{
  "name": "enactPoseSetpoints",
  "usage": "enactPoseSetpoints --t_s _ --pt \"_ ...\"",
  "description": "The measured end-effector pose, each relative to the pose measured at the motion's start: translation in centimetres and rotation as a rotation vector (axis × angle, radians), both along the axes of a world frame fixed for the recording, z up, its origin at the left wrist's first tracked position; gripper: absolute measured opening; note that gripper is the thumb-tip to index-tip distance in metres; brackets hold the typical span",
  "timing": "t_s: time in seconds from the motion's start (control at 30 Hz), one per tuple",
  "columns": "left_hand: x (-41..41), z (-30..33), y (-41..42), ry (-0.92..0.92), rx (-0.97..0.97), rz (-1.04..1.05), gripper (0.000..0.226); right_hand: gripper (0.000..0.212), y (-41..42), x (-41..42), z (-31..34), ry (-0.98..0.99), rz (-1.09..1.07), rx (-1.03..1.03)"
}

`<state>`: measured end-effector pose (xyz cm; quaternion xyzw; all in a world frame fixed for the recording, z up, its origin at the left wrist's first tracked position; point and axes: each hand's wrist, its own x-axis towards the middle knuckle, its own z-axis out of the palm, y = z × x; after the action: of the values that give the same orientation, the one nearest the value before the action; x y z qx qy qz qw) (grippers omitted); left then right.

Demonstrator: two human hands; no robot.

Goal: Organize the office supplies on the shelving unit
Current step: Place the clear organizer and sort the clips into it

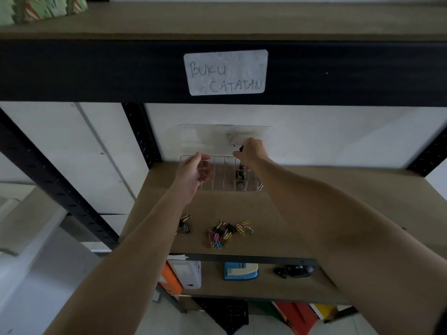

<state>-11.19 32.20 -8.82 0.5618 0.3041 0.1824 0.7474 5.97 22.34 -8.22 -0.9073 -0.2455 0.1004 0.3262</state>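
A clear plastic divided organizer (225, 175) with its lid raised stands at the back of the middle shelf (302, 213). Several black binder clips (240, 172) lie in one of its right compartments. My right hand (251, 151) hovers above that compartment and pinches a small black binder clip (241, 148). My left hand (193, 172) is at the organizer's left end with loosely curled fingers; whether it touches the box is unclear. Nearer the shelf's front lie a pile of coloured paper clips mixed with binder clips (221, 234) and two separate binder clips (185, 224).
A label reading "BUKU CATATAN" (226, 72) is stuck on the black beam above. The shelf below holds a blue hole punch (240, 270), a black mouse (298, 270), a white box (187, 273) and an orange folder (171, 278). Coloured books (300, 315) stand lower down.
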Motion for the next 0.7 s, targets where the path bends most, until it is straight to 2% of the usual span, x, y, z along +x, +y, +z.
enactPoseSetpoints --t_s 0.3,0.5,0.6,0.7 --pt "0.5 0.0 0.1 -0.017 -0.058 0.006 0.037 0.027 -0.3 1.0 -0.6 -0.016 0.025 -0.024" --pt "0.5 0.0 0.1 -0.026 -0.059 0.001 0.037 0.013 -0.1 1.3 -0.5 -0.039 0.007 -0.069" --pt "0.3 0.1 -0.1 -0.032 -0.048 0.001 0.039 0.016 0.2 1.4 0.0 0.001 -0.053 -0.002" --pt "0.3 0.2 -0.1 -0.041 -0.057 0.019 0.038 0.025 1.3 0.9 0.6 0.127 -0.059 0.122"
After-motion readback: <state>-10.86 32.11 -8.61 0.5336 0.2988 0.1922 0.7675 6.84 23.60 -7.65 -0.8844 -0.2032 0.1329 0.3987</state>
